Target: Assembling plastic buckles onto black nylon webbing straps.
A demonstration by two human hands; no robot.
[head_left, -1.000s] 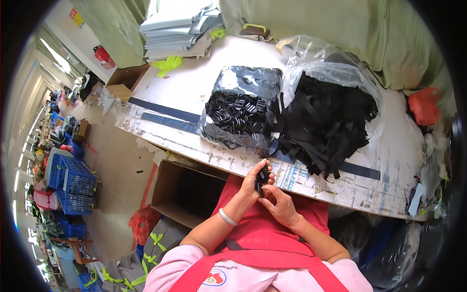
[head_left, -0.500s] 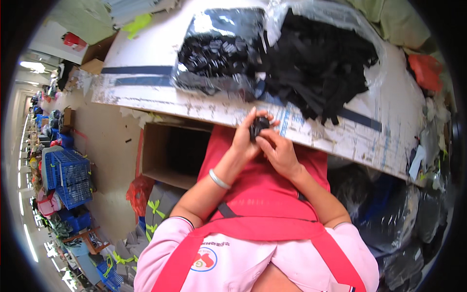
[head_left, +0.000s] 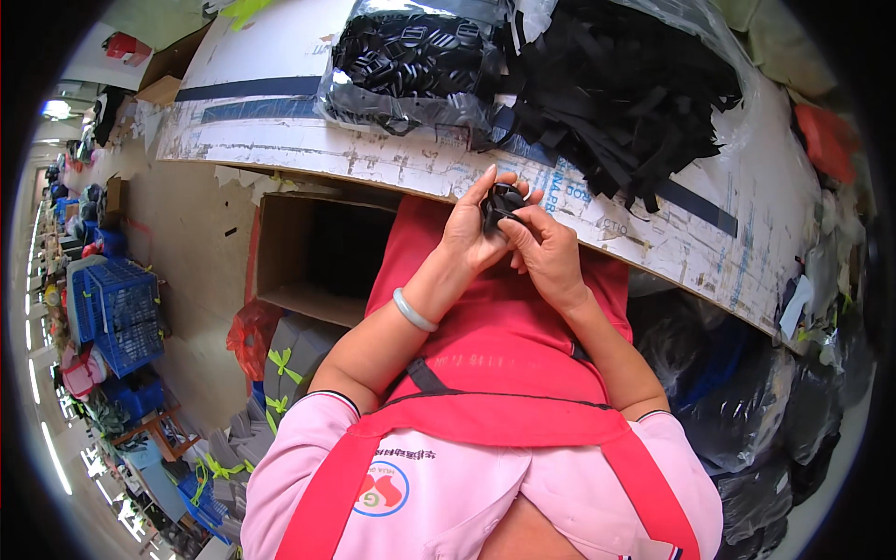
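Observation:
Several black plastic strap buckles [head_left: 502, 200] are bunched in my left hand [head_left: 467, 230], which curls its fingers round them in front of the apron. From the right, my right hand [head_left: 553, 254] meets the bunch and pinches at its lower edge with thumb and forefinger. Just what sits between those fingertips is partly hidden; it looks like one black buckle. On the bench beyond, an opened clear plastic bag holds a heap of similar black buckles [head_left: 411, 56]. Beside it on the right lies a pile of short black webbing straps [head_left: 621, 98] on clear plastic.
The worn white cardboard-topped bench [head_left: 308, 154] has its front edge close to my hands. An open cardboard box [head_left: 280, 261] stands below it at left. Bags in dark plastic [head_left: 737, 401] crowd the right side; blue crates [head_left: 121, 313] stand across the floor at far left.
The whole view has tilted, so the bench and its bags sit higher in the picture. My hands stay together at the buckles, with the fingers slightly shifted.

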